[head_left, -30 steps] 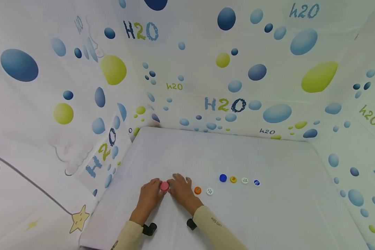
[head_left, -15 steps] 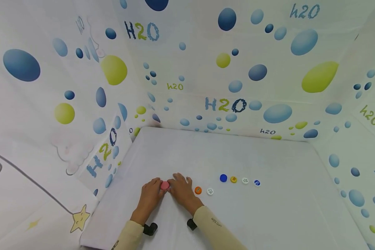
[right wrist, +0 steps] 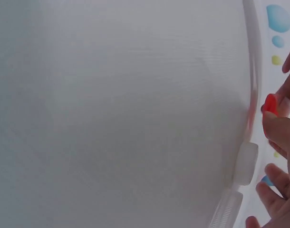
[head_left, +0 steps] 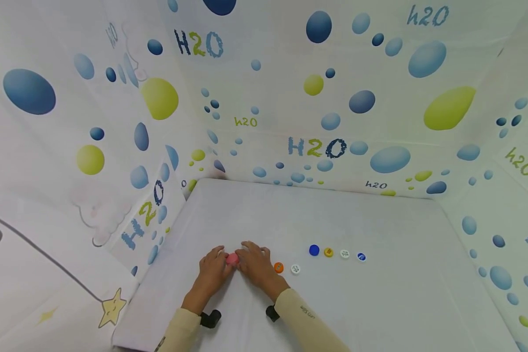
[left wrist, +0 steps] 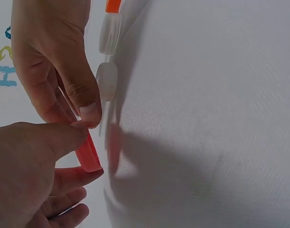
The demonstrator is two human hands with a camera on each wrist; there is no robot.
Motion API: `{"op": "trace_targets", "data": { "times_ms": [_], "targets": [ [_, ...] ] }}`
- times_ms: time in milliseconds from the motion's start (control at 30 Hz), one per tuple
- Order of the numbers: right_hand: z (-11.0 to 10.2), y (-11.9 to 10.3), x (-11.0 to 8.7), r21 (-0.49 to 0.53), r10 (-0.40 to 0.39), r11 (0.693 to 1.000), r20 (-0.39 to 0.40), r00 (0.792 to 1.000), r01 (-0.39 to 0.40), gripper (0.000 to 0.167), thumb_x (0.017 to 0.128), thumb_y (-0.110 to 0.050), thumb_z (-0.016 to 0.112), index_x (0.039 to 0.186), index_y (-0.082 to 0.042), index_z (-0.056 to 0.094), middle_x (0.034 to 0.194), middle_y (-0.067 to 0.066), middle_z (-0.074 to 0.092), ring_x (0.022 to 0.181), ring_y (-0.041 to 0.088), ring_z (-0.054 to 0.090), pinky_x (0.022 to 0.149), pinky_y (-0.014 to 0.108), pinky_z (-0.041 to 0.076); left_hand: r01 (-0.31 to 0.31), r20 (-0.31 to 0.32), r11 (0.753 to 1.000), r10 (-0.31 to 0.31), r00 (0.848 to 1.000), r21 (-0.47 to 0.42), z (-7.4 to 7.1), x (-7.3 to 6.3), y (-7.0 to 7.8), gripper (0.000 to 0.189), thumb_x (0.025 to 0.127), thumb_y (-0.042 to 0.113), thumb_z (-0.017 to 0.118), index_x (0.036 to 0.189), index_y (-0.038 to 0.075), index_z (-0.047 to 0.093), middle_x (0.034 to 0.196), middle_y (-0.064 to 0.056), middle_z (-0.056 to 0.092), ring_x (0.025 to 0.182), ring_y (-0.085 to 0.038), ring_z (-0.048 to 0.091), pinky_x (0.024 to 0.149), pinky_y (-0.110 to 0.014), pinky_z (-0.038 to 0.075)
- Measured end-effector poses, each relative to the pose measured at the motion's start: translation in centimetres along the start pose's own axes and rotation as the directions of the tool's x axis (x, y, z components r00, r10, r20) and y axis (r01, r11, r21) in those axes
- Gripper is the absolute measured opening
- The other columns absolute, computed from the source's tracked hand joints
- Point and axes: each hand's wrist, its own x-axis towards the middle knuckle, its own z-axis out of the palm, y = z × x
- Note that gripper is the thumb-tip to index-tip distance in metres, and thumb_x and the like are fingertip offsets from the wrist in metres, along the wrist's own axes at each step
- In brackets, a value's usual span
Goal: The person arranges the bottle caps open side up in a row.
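Observation:
A pinkish-red bottle cap (head_left: pixel 232 258) with a ridged side is held between both hands, tilted and raised over the white table. My left hand (head_left: pixel 212 270) pinches its left side, thumb on top and a finger beneath, as the left wrist view shows. From the other side, thumb and fingers of my right hand (head_left: pixel 256 264) pinch it too. Two whitish caps (left wrist: pixel 107 80) stand just beyond it in the left wrist view; in the head view my right hand hides them. An orange cap (head_left: pixel 278 268) and a white cap (head_left: pixel 295 269) lie right of that hand.
Farther right, a second row holds a blue cap (head_left: pixel 314 250), a yellow cap (head_left: pixel 328 252), a white cap (head_left: pixel 344 254) and a blue-and-white cap (head_left: pixel 361 256). The table (head_left: pixel 378 303) is bordered by patterned white curtains (head_left: pixel 264 88) at the back and sides.
The red cap has risen slightly and tilted, and both hands have shifted a little away from me with it. The other caps have stayed in place.

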Motion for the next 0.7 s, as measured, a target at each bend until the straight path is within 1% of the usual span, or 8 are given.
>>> {"op": "trace_targets", "data": {
  "times_ms": [100, 233, 400, 500, 700],
  "targets": [
    [0.0, 0.1, -0.1, -0.007, -0.014, 1.0, -0.035, 0.999, 0.014, 0.035, 0.093, -0.04, 0.059, 0.126, -0.028, 0.058, 0.139, -0.002, 0.048, 0.129, 0.015, 0.041, 0.093, 0.046, 0.036, 0.001, 0.003, 1.0, -0.001, 1.0, -0.011, -0.1, 0.1, 0.1, 0.035, 0.087, 0.027, 0.068, 0.105, -0.002, 0.062, 0.131, -0.022, 0.05, 0.123, -0.038, 0.045, 0.094, -0.059, 0.033],
    [0.0, 0.3, -0.2, -0.009, -0.039, 0.999, -0.057, 0.998, 0.039, 0.034, 0.093, -0.04, 0.058, 0.125, -0.03, 0.06, 0.136, -0.005, 0.05, 0.127, 0.014, 0.042, 0.093, 0.045, 0.036, 0.027, 0.02, 0.999, -0.027, 0.999, -0.025, 0.0, 0.1, 0.0, 0.032, 0.087, 0.03, 0.066, 0.102, 0.001, 0.063, 0.133, -0.021, 0.049, 0.123, -0.037, 0.045, 0.092, -0.059, 0.033],
    [0.0, 0.6, -0.1, -0.059, -0.107, 0.993, -0.093, 0.99, 0.102, 0.033, 0.092, -0.039, 0.059, 0.125, -0.032, 0.061, 0.132, -0.008, 0.054, 0.126, 0.011, 0.044, 0.093, 0.042, 0.037, 0.049, 0.052, 0.998, -0.047, 0.998, -0.046, -0.2, 0.1, -0.1, 0.031, 0.088, 0.032, 0.065, 0.1, 0.004, 0.063, 0.135, -0.02, 0.047, 0.124, -0.038, 0.044, 0.09, -0.061, 0.033],
    [-0.2, 0.8, 0.0, -0.088, -0.159, 0.985, -0.135, 0.978, 0.148, 0.031, 0.092, -0.037, 0.061, 0.123, -0.032, 0.063, 0.128, -0.009, 0.057, 0.123, 0.01, 0.047, 0.091, 0.039, 0.04, 0.052, 0.062, 0.997, -0.048, 0.997, -0.055, -0.4, 0.1, -0.1, 0.03, 0.089, 0.033, 0.063, 0.099, 0.005, 0.063, 0.135, -0.02, 0.047, 0.123, -0.038, 0.044, 0.089, -0.061, 0.033],
    [-0.1, 1.3, 0.3, -0.123, -0.236, 0.969, -0.208, 0.949, 0.214, 0.027, 0.089, -0.032, 0.066, 0.116, -0.029, 0.066, 0.121, -0.009, 0.061, 0.117, 0.011, 0.053, 0.09, 0.032, 0.044, 0.065, 0.055, 0.994, -0.06, 0.997, -0.089, -0.5, 0.2, -0.1, 0.026, 0.089, 0.032, 0.062, 0.095, 0.006, 0.066, 0.134, -0.02, 0.048, 0.121, -0.039, 0.045, 0.086, -0.06, 0.033]
  ]
}}
